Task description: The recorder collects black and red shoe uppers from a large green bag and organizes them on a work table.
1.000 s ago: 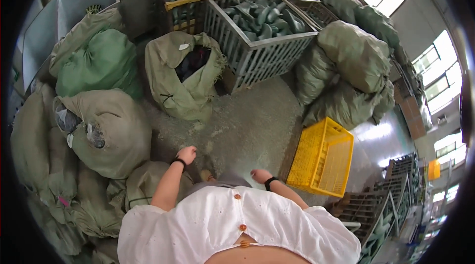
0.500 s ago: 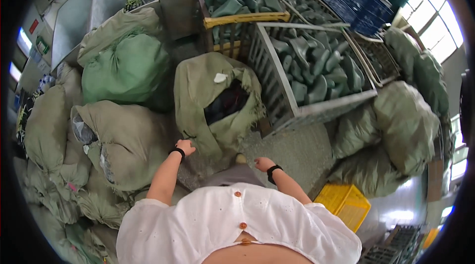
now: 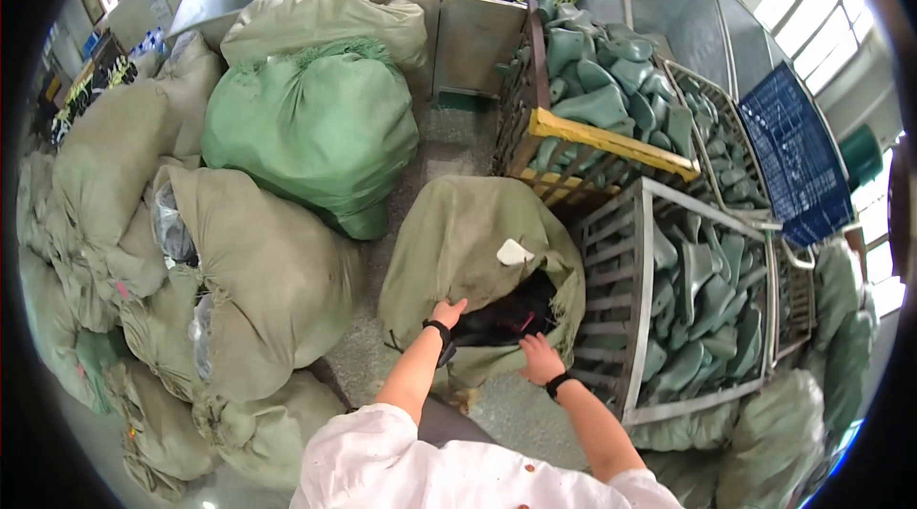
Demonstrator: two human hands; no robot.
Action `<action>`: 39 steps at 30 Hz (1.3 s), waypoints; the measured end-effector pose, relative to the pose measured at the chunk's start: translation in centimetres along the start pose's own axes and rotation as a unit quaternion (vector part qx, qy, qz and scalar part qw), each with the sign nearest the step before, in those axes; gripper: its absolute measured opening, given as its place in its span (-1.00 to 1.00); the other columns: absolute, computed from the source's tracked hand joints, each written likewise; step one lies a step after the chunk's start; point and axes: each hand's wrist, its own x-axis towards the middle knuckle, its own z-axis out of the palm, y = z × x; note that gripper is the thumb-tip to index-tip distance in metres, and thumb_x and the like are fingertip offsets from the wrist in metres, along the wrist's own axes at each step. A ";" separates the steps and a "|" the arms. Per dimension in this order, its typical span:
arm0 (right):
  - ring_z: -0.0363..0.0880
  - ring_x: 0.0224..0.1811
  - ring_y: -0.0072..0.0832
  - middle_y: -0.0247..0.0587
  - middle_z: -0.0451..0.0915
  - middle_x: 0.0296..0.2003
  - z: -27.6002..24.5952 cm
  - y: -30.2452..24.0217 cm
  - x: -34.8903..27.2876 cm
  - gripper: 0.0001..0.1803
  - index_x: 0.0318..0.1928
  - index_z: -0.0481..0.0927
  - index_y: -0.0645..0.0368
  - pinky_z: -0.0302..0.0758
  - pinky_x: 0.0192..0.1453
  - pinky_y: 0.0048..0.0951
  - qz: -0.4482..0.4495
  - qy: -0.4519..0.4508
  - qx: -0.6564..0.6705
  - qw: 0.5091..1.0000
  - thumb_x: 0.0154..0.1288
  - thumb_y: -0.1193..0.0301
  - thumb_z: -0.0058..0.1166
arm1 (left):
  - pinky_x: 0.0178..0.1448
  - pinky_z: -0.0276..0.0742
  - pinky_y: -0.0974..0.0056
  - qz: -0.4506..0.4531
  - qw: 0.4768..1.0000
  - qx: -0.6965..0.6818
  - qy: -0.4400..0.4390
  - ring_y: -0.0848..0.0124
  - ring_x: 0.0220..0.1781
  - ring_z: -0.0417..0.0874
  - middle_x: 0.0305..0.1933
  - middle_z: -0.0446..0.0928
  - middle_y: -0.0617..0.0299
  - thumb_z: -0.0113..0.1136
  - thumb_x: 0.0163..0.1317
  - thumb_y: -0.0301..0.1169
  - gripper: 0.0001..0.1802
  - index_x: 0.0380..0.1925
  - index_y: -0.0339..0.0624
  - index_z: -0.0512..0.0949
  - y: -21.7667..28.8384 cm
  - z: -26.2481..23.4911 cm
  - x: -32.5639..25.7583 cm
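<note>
Sack point(image 3: 458, 232) | olive, frayed — mouth gaping, dark inside | hands point(image 3: 542, 359) — loosely spread

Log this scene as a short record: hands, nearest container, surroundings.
Left hand: at the left side of the open olive sack's mouth; grip unclear
Right hand: at the mouth's right side, fingers extended
Sack contents: dark material, kind unclear
Left surroundings: green sack, piled drab sacks
Right surroundings: metal-barred crate holding grey-green pieces
</note>
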 end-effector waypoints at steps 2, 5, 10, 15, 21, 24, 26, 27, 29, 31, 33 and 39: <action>-0.08 0.34 -0.17 -0.19 0.08 0.25 -0.1 0.7 0.9 -0.18 0.20 0.16 0.09 0.20 0.21 -0.05 -0.002 -0.022 -0.009 1.000 -0.12 0.25 0.22 | -0.29 0.46 0.39 0.020 0.983 -0.121 -0.135 0.42 -0.33 0.57 -0.36 0.55 0.20 0.09 0.16 -0.25 -0.69 -0.26 -0.29 0.51 3.8 2.1 2.2; -0.07 0.33 -0.18 -0.17 0.08 0.25 -1.0 2.0 4.4 -0.16 0.19 0.16 0.13 0.18 0.22 -0.07 0.042 0.004 -0.044 0.998 -0.14 0.25 0.24 | -0.32 0.42 0.44 0.102 0.951 -0.253 -0.142 0.48 -0.34 0.54 -0.33 0.55 0.26 -0.02 0.24 -0.34 -0.80 -0.28 -0.22 0.51 13.6 2.8 2.7; 0.02 0.30 -0.20 -0.18 0.13 0.23 -1.6 2.7 12.3 -0.14 0.20 0.14 0.13 0.20 0.22 -0.11 0.114 0.000 0.025 0.993 -0.14 0.26 0.28 | 0.20 0.19 0.23 0.434 0.900 0.018 0.038 0.20 0.19 0.29 0.02 0.40 -0.02 -0.01 0.16 -0.37 -0.78 -0.21 -0.18 0.46 23.7 -5.5 5.3; 0.35 0.02 -0.19 -0.12 0.35 -0.07 0.5 1.1 13.6 -0.29 0.01 0.25 0.11 0.35 -0.02 -0.15 0.134 0.038 -0.113 0.984 -0.17 0.23 0.30 | -0.17 0.39 0.38 0.398 0.879 -0.125 -0.230 0.53 -0.33 0.43 -0.38 0.44 0.33 -0.03 0.21 -0.34 -0.84 -0.28 -0.16 0.39 21.2 -4.4 -2.0; 0.40 -0.15 -0.19 -0.11 0.37 -0.25 3.0 2.5 11.0 -0.87 -0.46 0.53 0.17 0.50 -0.25 -0.30 0.004 0.088 -0.173 0.981 0.05 0.39 -0.03 | -0.13 0.40 0.22 0.258 0.924 0.070 -0.274 0.30 -0.24 0.48 -0.30 0.47 0.16 0.05 0.09 -0.34 -0.76 -0.26 -0.20 0.41 2.0 -1.2 -11.3; 0.30 -0.05 -0.15 -0.14 0.35 -0.20 4.0 1.8 6.7 -0.68 -0.31 0.60 0.04 0.44 -0.13 -0.26 -0.022 0.007 -0.204 0.979 -0.15 0.22 0.24 | 0.01 0.35 0.12 0.300 0.906 0.208 -0.212 0.14 0.08 0.36 0.01 0.37 0.03 0.17 -0.06 -0.32 -0.64 -0.23 -0.17 0.40 -2.2 -0.5 -16.4; 0.29 -0.04 -0.14 -0.16 0.34 -0.18 2.6 0.4 4.6 -0.69 -0.33 0.61 0.01 0.42 -0.19 -0.24 -0.086 -0.024 -0.229 0.969 -0.15 0.20 0.24 | 0.18 0.20 -0.07 0.261 0.900 0.301 -0.179 0.03 0.37 -0.10 0.33 -0.07 0.01 0.24 -0.17 -0.32 -0.25 0.12 -0.10 0.19 -3.3 0.5 -18.1; 0.36 -0.11 -0.20 -0.20 0.42 -0.28 0.8 -1.0 3.0 -0.70 -0.34 0.62 -0.01 0.40 -0.22 -0.25 -0.134 0.041 -0.233 0.962 -0.20 0.25 0.25 | 0.18 0.19 -0.08 0.275 0.898 0.316 -0.137 0.03 0.38 -0.12 0.34 -0.08 0.01 0.28 -0.21 -0.31 -0.15 0.16 -0.09 0.13 -2.6 0.7 -19.1; 0.40 -0.19 -0.22 -0.21 0.44 -0.36 -0.6 -0.6 1.2 -0.71 -0.37 0.61 0.01 0.40 -0.23 -0.25 -0.180 0.079 -0.140 0.970 -0.23 0.29 0.25 | 0.17 0.20 -0.06 0.321 0.884 0.331 -0.076 0.03 0.38 -0.11 0.34 -0.08 0.01 0.36 -0.30 -0.28 0.01 0.22 -0.09 0.04 0.2 0.5 -20.9; 0.45 -0.37 -0.22 -0.23 0.48 -0.55 -3.9 -2.1 -1.5 -0.77 -0.51 0.54 0.11 0.37 -0.28 -0.24 -0.254 0.133 0.014 0.958 -0.30 0.40 0.25 | 0.17 0.20 -0.03 0.392 0.870 0.296 -0.039 0.02 0.34 -0.03 0.31 0.00 0.06 0.40 -0.34 -0.27 0.02 0.20 -0.08 0.07 2.3 1.3 -21.7; 0.43 -0.38 -0.13 -0.14 0.46 -0.53 -7.3 -3.4 -6.0 -0.79 -0.61 0.41 0.17 0.33 -0.33 -0.21 -0.303 0.138 0.098 0.938 -0.29 0.48 0.22 | 0.17 0.20 0.02 0.488 0.827 0.274 -0.053 0.04 0.26 0.11 0.21 0.15 0.12 0.40 -0.35 -0.26 -0.14 0.06 -0.08 0.24 5.6 1.3 -22.6; 0.40 -0.34 -0.11 -0.09 0.42 -0.47 -10.9 -6.0 -13.0 -0.80 -0.49 0.41 0.23 0.38 -0.26 -0.28 -0.417 0.119 0.261 0.862 -0.16 0.55 0.18 | -0.23 0.46 0.19 0.554 0.788 0.265 -0.038 0.14 -0.31 0.52 -0.40 0.49 0.12 0.34 -0.32 -0.24 -0.62 -0.45 -0.12 0.47 10.4 -2.4 -32.6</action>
